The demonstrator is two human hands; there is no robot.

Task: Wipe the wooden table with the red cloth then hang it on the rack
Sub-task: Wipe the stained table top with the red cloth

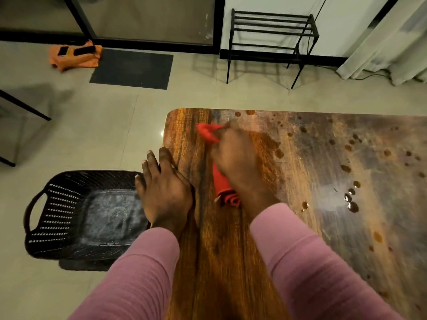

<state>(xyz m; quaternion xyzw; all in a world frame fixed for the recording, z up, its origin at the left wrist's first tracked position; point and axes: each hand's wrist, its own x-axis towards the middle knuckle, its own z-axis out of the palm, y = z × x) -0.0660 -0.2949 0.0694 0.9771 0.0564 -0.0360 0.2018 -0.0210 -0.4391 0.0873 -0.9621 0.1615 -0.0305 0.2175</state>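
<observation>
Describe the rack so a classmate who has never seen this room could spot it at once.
Look beyond the far edge of the wooden table to the white wall. On the floor before it, between the dark mat and the pale curtain, stands the rack: the only thing made of thin black bars on slim legs.
</observation>
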